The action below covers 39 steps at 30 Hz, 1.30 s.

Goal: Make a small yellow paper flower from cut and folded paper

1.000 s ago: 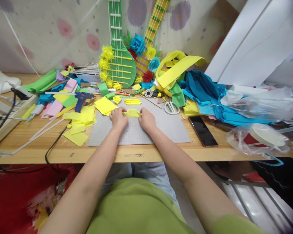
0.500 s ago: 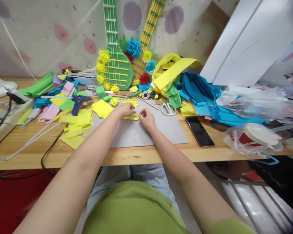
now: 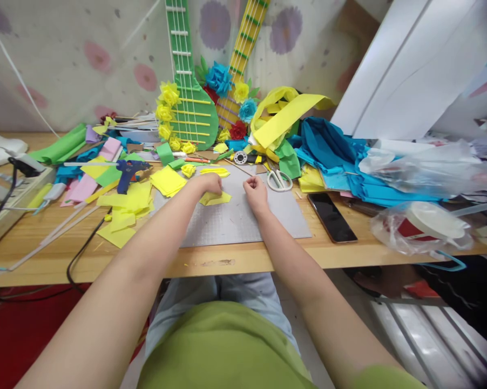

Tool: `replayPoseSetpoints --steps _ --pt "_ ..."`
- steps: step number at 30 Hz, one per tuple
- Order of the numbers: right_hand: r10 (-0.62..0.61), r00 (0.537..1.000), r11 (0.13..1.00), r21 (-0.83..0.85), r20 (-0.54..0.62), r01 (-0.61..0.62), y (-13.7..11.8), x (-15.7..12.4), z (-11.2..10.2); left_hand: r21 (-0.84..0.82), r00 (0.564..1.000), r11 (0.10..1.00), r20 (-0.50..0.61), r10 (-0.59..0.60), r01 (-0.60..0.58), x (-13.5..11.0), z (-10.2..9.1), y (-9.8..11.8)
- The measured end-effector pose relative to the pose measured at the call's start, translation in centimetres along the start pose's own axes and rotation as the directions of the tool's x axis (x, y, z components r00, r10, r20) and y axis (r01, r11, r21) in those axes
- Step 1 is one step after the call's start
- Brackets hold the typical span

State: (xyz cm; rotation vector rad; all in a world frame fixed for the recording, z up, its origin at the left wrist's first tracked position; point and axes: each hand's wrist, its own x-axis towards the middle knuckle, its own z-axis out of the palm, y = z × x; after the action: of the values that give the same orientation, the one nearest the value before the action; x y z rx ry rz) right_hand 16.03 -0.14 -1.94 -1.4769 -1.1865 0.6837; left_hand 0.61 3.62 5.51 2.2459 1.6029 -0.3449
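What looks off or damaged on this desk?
Desk: a rough, discolored patch on its front edge looks like wear. At left, a black cable droops over that edge, possibly a snag risk.

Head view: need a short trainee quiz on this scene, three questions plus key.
1. Which hand is closer to the folded yellow paper in the middle of the gray mat?
2. Where is the glue gun: (a) on the mat, (b) left of the mat, (c) right of the mat?
3. Fill in: a ____ with a dark screen lies on the wooden table, right of the mat.

Key:
1. The left hand.
2. b
3. phone
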Motion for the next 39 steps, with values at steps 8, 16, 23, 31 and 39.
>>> replayPoseSetpoints --steps 8,16,23,31,39 --pt "-0.086 0.995 0.993 -0.083 0.040 0.089 -0.8 -0.9 0.0 -0.494 0.923 0.868 -0.316 -0.220 0.038 -0.2 2.6 -2.3" --pt "-0.273 0.916 0.898 -0.265 0.294 0.353 -2.3 -2.9 0.3 -0.710 0.808 0.698 -0.462 -0.365 -0.090 -1.6 6.6 -2.6" --pt "-0.456 0.759 0.740 -0.277 0.465 0.613 -2.0 -3.3 1.0 -0.777 0.862 0.619 -0.388 -0.325 -0.116 -3.3 7.8 -2.0" --pt "-0.339 0.826 0.756 -0.392 0.450 0.524 -1.7 -3.0 1.2 -0.522 0.783 0.850 -0.558 -0.276 -0.072 -5.0 7.9 -1.8" --pt "-0.309 0.834 0.779 -0.382 0.457 0.497 -1.7 -3.0 0.9 -0.367 0.783 0.924 -0.603 -0.151 -0.104 -4.8 8.2 -2.2"
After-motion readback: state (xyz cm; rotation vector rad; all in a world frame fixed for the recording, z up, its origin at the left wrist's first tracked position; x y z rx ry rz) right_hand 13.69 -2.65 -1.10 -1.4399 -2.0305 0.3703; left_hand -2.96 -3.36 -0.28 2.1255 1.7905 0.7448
